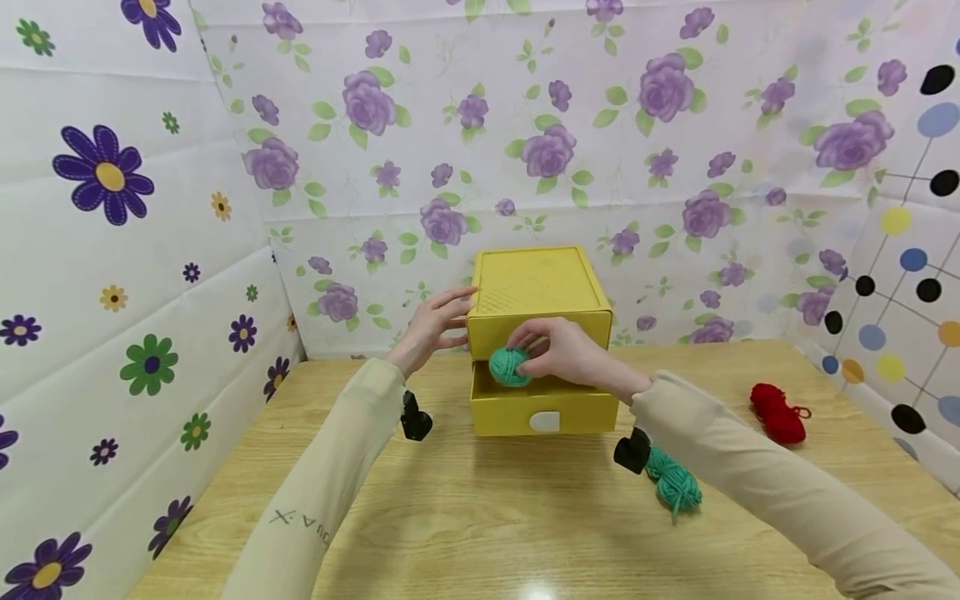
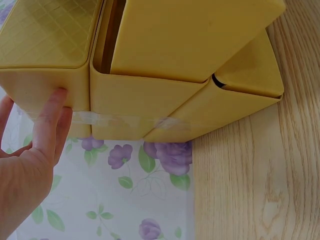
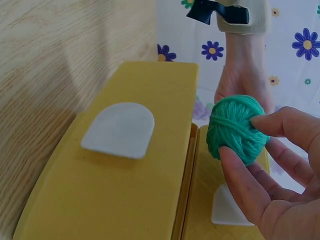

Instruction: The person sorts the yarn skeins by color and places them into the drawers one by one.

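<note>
A ball of green yarn (image 3: 237, 129) is pinched between the thumb and fingers of my right hand (image 1: 562, 350). It hangs over the pulled-out lower drawer (image 1: 502, 417) of a yellow two-drawer box (image 1: 540, 279). In the right wrist view the drawer front carries a white rounded handle (image 3: 120, 130). My left hand (image 1: 435, 325) touches the box's left side near the top, its fingers fairly straight, as the left wrist view shows too (image 2: 37, 150). The inside of the drawer is mostly hidden from view.
On the wooden table (image 1: 465, 525), a green yarn bundle (image 1: 677, 483) lies right of the box, partly near my right sleeve. Farther right rests a red yarn bundle (image 1: 778, 414). Flower-patterned cloth (image 1: 465, 150) hangs behind the box, with more cloth at both sides.
</note>
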Demonstrator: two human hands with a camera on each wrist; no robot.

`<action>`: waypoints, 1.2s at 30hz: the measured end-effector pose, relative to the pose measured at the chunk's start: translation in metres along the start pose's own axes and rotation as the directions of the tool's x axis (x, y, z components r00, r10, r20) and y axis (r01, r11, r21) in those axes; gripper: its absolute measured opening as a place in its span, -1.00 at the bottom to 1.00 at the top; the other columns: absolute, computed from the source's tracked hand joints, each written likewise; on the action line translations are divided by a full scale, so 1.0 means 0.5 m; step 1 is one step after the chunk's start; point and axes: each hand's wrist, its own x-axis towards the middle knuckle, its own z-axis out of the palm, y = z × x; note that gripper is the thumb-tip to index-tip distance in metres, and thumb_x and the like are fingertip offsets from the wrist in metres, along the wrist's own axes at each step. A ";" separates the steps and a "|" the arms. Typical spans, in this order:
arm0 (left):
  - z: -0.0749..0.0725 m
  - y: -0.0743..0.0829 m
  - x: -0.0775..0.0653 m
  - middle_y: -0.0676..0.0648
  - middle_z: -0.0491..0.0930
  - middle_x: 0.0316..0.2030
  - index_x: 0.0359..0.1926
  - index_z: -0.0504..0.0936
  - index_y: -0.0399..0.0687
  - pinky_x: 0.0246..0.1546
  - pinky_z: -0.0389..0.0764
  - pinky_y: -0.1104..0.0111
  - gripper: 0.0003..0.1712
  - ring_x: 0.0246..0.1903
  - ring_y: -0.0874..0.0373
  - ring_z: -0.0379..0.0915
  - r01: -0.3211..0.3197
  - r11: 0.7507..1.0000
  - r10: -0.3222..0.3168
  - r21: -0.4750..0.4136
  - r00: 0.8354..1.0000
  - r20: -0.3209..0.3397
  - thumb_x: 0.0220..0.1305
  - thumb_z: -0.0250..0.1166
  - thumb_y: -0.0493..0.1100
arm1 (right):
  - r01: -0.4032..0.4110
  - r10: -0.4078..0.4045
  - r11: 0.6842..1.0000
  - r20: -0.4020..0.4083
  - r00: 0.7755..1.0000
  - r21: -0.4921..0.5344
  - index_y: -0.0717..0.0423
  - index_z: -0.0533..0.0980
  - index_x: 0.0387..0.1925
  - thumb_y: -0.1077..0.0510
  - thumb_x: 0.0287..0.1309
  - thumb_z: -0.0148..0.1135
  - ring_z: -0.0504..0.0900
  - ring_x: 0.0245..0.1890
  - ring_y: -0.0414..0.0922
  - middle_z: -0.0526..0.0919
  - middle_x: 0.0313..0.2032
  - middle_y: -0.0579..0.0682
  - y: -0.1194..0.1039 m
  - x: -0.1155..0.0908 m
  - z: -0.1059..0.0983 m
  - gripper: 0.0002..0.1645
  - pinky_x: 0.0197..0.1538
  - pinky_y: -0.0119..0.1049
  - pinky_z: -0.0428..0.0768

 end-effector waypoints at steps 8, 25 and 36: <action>-0.001 -0.003 -0.001 -0.10 0.29 0.14 0.24 0.37 0.03 -0.06 0.39 0.08 -0.51 0.04 -0.12 0.27 0.004 1.000 -0.004 -0.011 1.000 0.002 0.29 0.13 -0.08 | -0.015 0.015 1.000 -0.008 1.000 -0.008 0.20 0.55 -0.21 0.33 -0.06 0.33 0.57 -0.28 -0.04 0.56 -0.25 0.04 -0.002 0.006 0.019 -0.71 -0.17 -0.24 0.51; -0.002 -0.001 0.001 -0.07 0.31 0.12 0.21 0.40 0.07 -0.11 0.44 0.10 -0.54 0.00 -0.08 0.32 0.003 1.000 -0.003 0.012 1.000 -0.011 0.29 0.12 -0.09 | -0.044 0.044 0.998 -0.023 0.999 0.033 0.27 0.53 -0.12 0.29 -0.02 0.33 0.58 -0.22 -0.04 0.55 -0.13 0.16 -0.015 0.001 0.017 -0.65 -0.18 -0.22 0.53; -0.002 -0.002 0.000 -0.07 0.30 0.12 0.21 0.40 0.05 -0.10 0.43 0.10 -0.53 0.03 -0.15 0.27 -0.012 1.000 0.012 -0.002 1.000 0.002 0.28 0.14 -0.08 | -0.132 0.119 0.970 0.075 0.990 0.205 0.37 0.50 -0.04 0.33 0.01 0.29 0.59 -0.25 0.09 0.54 -0.10 0.26 -0.016 -0.018 -0.019 -0.59 -0.36 -0.12 0.58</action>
